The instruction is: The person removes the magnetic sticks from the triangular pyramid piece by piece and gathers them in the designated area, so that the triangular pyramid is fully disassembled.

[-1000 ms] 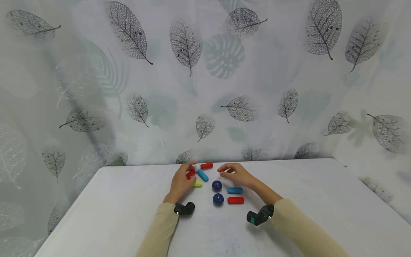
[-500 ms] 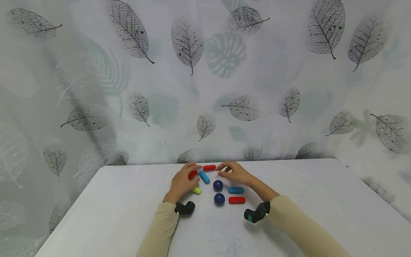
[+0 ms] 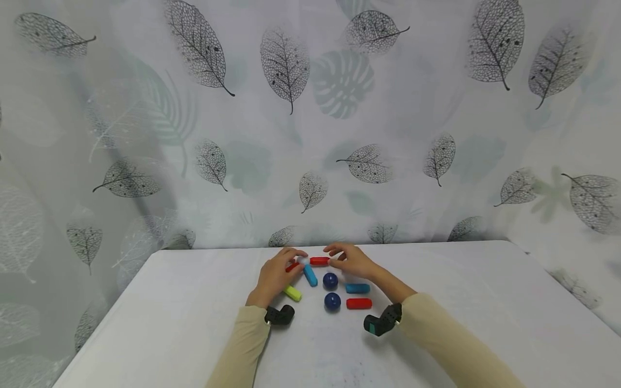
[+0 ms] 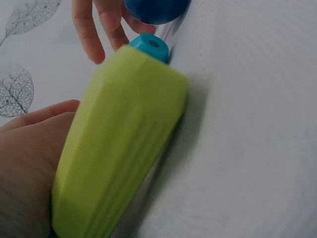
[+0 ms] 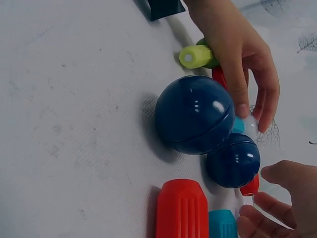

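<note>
The shiny white ball (image 5: 252, 127) has slid nearer across the white table (image 3: 189, 318), left hand (image 3: 275, 276) apparently pinching the half-hidden red plastic rod (image 3: 291, 267), bringing the exposed red plastic rod (image 3: 319, 261) beside the right hand (image 3: 354, 262), fingers parted.

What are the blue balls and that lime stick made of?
The blue balls probably are glossy plastic, given sharp highlights and a seamlike line; coated metal is possible. The lime stick seems molded plastic, more matte, with facets and grooves.
</note>
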### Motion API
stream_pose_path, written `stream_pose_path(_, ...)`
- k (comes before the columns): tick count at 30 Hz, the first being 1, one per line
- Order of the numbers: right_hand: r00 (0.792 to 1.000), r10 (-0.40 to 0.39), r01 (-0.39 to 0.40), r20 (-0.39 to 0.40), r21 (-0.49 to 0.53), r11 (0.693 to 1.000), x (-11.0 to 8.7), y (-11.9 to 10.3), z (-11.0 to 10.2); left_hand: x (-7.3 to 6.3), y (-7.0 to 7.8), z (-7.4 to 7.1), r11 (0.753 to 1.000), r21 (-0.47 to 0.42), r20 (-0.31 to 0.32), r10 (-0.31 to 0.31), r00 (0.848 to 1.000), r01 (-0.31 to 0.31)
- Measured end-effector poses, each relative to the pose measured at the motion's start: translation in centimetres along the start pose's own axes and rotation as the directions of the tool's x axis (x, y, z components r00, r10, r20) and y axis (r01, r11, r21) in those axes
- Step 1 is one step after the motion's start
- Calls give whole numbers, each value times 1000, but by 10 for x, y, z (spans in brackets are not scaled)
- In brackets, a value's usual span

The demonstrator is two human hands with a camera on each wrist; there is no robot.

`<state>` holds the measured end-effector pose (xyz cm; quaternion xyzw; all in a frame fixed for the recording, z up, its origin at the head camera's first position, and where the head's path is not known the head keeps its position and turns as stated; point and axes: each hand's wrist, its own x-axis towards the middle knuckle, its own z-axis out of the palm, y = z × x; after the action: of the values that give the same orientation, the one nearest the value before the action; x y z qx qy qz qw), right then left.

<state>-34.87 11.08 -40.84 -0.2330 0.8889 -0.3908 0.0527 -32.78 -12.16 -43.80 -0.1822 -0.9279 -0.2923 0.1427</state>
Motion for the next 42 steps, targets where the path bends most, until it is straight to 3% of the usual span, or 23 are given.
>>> stream_pose_path(8, 998, 1, 5, 56, -107, 994, -1, -4, 2, 0, 4, -2, 999, -19, 11, 32, 999, -32)
stream_pose_path(18, 998, 66, -63, 15, -150, 987, 5, -10, 5, 2, 2, -2, 999, -19, 26, 45, 999, -45)
stream_pose_path(23, 999, 30, -27, 13, -172, 985, 6, -13, 5, 3, 3, -4, 999, -29, 17, 44, 999, -43)
stream_pose_path(28, 999, 44, -47, -18, -176, 983, 5, -14, 6, 4, 3, -5, 999, -44, 28, 29, 999, -27)
stream_pose_path(35, 988, 148, -151, -42, -78, 985, 2, -8, 6, 1, 0, -3, 999, -41, 47, 23, 999, -21)
stream_pose_path(42, 979, 190, -188, -72, 42, 981, -3, 1, 5, 0, -2, 1, 998, -65, 51, 12, 999, -9)
